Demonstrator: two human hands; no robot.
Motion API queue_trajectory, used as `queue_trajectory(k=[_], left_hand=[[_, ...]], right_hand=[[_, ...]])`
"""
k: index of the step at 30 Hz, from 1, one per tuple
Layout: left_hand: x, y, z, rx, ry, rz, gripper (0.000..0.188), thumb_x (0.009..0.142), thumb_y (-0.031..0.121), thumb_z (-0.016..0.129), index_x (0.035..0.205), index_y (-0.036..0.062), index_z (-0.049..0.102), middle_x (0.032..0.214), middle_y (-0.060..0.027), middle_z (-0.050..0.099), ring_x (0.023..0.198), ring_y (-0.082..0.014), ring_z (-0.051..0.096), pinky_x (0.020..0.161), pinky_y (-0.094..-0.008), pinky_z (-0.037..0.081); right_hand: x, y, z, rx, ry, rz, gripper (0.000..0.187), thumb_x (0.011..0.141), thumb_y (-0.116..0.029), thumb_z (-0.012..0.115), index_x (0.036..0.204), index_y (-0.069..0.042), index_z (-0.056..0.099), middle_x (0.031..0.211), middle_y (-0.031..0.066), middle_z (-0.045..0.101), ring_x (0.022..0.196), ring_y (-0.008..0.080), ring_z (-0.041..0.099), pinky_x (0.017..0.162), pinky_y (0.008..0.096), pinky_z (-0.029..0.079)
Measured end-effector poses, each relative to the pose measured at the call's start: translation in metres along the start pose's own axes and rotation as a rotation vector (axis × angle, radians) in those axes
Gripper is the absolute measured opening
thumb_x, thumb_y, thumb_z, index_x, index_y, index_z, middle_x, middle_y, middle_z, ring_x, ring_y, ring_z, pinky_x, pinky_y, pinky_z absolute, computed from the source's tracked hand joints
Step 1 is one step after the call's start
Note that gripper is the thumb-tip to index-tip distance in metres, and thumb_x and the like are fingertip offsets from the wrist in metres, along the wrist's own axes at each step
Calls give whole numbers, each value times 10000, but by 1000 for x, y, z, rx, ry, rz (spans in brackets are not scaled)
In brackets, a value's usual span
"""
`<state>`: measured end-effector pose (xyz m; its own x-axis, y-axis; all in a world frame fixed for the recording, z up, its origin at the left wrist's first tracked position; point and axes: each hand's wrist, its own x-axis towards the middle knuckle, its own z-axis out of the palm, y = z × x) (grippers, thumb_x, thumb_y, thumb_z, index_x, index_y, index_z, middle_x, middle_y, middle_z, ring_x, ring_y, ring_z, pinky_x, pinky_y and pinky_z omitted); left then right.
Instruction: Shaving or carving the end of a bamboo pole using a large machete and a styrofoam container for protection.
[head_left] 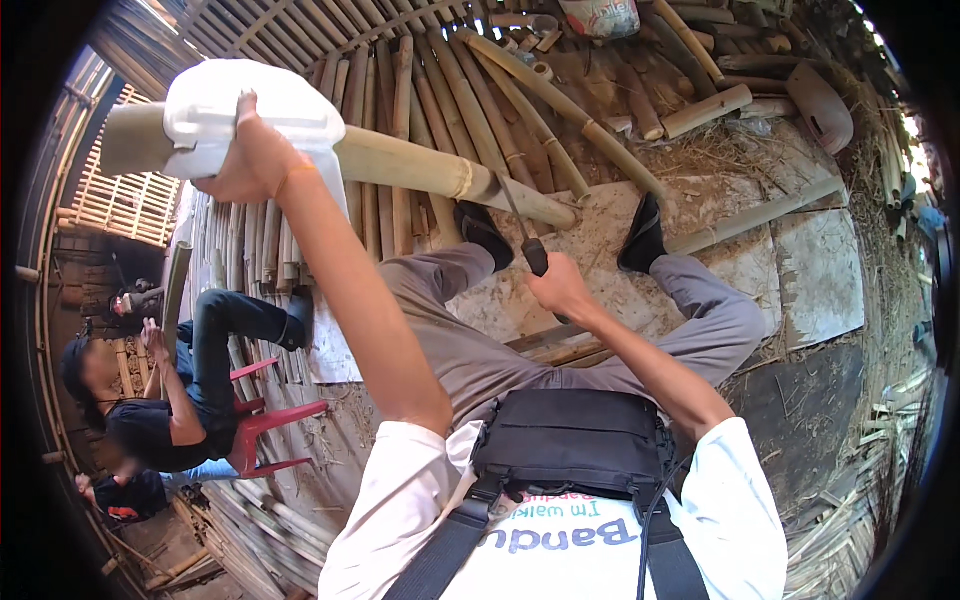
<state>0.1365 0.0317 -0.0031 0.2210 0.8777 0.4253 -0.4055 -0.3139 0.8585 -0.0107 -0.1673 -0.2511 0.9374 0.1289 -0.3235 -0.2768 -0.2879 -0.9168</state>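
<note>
A thick bamboo pole (pixel 400 167) slants from the upper left down to the ground in front of me. Round its upper part sits a smooth white cover (pixel 250 95), foam or plastic, I cannot tell which. My left hand (pixel 255 160) is closed round the pole over this cover, thumb on top. My right hand (pixel 560 287) grips the dark handle of a long-bladed knife (pixel 516 213). The blade lies against the pole near its lower end, just below a node; how deep it goes is hidden. My dark shoes (pixel 643 235) stand on either side of that end.
Many bamboo poles (pixel 440 110) lie side by side ahead. Another pole (pixel 755 215) rests on the pale, dirty board (pixel 820 270) at right. At left a person (pixel 170 390) sits on a red plastic chair (pixel 270 430) holding a bamboo piece, with someone else behind.
</note>
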Motion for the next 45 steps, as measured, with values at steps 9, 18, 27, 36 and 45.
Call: queue_trajectory(k=[9,18,27,36,45], left_hand=[[23,-11,-5,61,11,-6,809,599,8,781,1274,-38,337,1152,-212,541,960,-335,614,760,-471,581],[50,-29,-32,-281,-390,-94,621,682,57,784,1220,-33,487,1183,-142,550,1037,-258,563,893,-392,505],[72,-43,-79,-650,-617,-355,574,768,204,547,1275,-39,429,1282,-151,482,1220,-320,421,1047,-463,299],[83,-99,-101,-662,-833,-289,812,719,123,714,1404,105,278,1346,-75,427,1264,-271,369,1092,-433,253],[25,-44,-75,-751,-763,-401,832,652,-42,723,1372,78,325,1285,-63,463,1197,-234,432,1024,-387,348]], right_hand=[[-23,-4,28,-27,79,-227,206,712,-123,589,707,64,503,589,257,497,578,386,561,548,424,410],[-24,15,-4,-169,36,-37,238,701,-183,600,707,37,508,567,207,508,513,337,484,527,404,408],[-20,22,-10,-136,4,-3,263,689,-195,592,687,54,506,580,240,503,544,376,514,538,424,415],[-18,36,-17,-137,16,-66,218,717,-154,627,648,7,496,504,66,515,433,151,499,432,327,396],[-27,44,-29,-38,-4,101,195,705,-164,607,680,8,518,515,61,523,436,167,529,438,335,416]])
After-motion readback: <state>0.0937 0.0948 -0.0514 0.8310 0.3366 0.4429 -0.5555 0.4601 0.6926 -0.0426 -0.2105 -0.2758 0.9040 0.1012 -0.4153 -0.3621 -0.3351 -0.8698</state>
